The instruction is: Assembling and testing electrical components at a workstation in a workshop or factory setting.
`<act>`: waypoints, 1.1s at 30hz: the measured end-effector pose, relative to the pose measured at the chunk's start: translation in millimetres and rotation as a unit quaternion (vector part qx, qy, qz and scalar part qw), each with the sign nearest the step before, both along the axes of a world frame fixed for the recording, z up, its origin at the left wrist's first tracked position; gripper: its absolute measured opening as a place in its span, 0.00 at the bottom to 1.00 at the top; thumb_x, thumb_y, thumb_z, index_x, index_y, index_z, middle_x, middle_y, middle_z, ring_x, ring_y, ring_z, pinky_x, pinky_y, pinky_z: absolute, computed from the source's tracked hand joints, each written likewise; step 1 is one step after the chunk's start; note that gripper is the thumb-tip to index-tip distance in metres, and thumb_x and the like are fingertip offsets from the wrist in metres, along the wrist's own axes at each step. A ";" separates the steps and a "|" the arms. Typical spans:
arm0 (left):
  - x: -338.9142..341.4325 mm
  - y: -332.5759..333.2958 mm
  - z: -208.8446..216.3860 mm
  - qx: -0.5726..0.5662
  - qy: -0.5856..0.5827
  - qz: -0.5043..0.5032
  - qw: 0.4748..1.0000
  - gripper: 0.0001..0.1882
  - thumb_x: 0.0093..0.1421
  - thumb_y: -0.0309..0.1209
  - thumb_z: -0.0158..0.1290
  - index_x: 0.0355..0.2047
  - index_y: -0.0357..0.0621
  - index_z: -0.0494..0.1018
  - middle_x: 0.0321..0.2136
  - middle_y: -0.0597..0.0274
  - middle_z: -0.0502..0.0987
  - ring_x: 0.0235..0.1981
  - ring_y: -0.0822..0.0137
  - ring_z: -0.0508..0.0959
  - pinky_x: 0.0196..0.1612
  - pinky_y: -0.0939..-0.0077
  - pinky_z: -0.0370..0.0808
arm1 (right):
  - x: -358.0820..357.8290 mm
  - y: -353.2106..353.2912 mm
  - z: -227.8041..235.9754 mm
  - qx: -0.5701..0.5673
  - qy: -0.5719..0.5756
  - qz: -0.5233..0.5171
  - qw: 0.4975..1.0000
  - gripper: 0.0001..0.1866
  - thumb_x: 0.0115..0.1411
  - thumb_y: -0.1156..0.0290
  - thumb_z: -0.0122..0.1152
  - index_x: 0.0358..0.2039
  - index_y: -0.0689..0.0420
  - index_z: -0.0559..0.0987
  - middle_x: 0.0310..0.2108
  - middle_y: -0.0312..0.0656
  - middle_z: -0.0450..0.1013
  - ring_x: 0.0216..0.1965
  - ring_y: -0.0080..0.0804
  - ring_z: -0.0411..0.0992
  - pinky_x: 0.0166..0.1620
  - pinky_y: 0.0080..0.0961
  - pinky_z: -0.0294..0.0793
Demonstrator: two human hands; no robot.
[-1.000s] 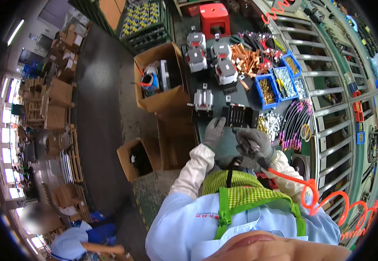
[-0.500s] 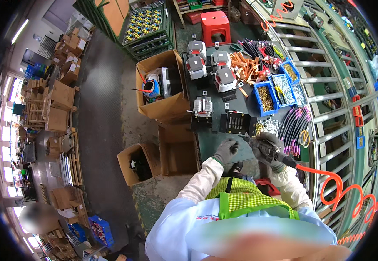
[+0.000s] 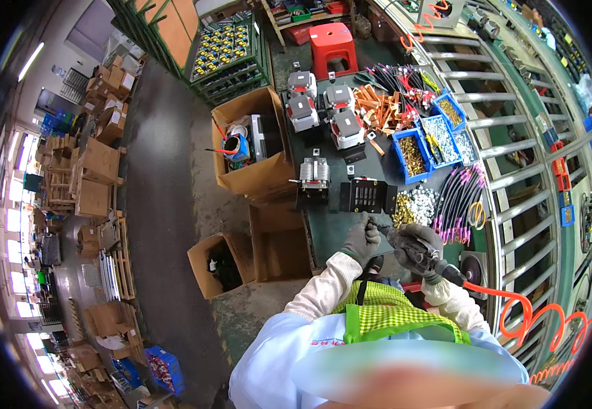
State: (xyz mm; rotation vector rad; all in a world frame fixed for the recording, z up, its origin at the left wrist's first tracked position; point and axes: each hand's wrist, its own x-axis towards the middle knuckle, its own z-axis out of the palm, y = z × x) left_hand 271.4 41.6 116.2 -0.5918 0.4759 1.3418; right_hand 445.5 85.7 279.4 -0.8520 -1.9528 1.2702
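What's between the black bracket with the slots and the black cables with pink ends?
In the head view, gold bits and silver bits lie loose between the bracket and the cables.

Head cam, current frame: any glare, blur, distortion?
Head view: conveyor bows along the right side, fisheye. Head view: windows at far left blown out. Head view: smeared blur at bottom centre; left hand and right hand fairly sharp.
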 end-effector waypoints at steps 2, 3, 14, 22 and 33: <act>1.7 -3.2 -7.5 0.011 -0.004 0.002 1.000 0.18 0.65 0.48 0.47 0.31 0.47 0.71 0.16 0.76 0.63 0.14 0.82 0.59 0.16 0.88 0.56 | 4.1 0.2 -11.5 -0.018 0.020 -0.002 1.000 0.25 0.45 0.68 0.72 0.42 0.63 0.75 0.39 0.45 0.76 0.40 0.34 0.77 0.45 0.30 0.77; 2.1 -4.5 -16.8 0.037 -0.027 -0.004 0.999 0.18 0.66 0.48 0.47 0.31 0.47 0.71 0.16 0.76 0.63 0.14 0.82 0.59 0.16 0.88 0.56 | 8.1 0.6 -20.6 -0.003 -0.048 -0.019 0.999 0.26 0.43 0.68 0.73 0.43 0.63 0.75 0.38 0.45 0.76 0.39 0.34 0.78 0.44 0.28 0.77; 2.1 20.3 -20.2 0.007 0.050 -0.022 0.998 0.16 0.68 0.44 0.44 0.39 0.46 0.74 0.23 0.72 0.70 0.19 0.81 0.65 0.23 0.89 0.65 | 1.7 16.8 -29.6 0.113 -0.021 0.049 0.992 0.25 0.46 0.70 0.73 0.45 0.60 0.75 0.36 0.45 0.77 0.35 0.36 0.78 0.39 0.28 0.76; -9.3 27.4 -43.8 0.036 -0.006 -0.023 0.999 0.15 0.69 0.40 0.42 0.43 0.44 0.73 0.31 0.67 0.76 0.23 0.79 0.69 0.23 0.89 0.68 | -7.0 23.0 -34.7 0.097 0.007 0.090 0.991 0.25 0.44 0.73 0.72 0.44 0.60 0.75 0.37 0.45 0.75 0.37 0.38 0.77 0.40 0.30 0.75; -21.6 36.6 -39.1 -0.043 0.316 -0.054 0.946 0.14 0.62 0.41 0.55 0.28 0.43 0.72 0.20 0.63 0.76 0.15 0.71 0.73 0.15 0.78 0.67 | -21.7 35.1 -31.8 0.168 -0.018 0.126 0.977 0.26 0.44 0.70 0.71 0.45 0.58 0.73 0.37 0.45 0.75 0.38 0.46 0.76 0.41 0.34 0.75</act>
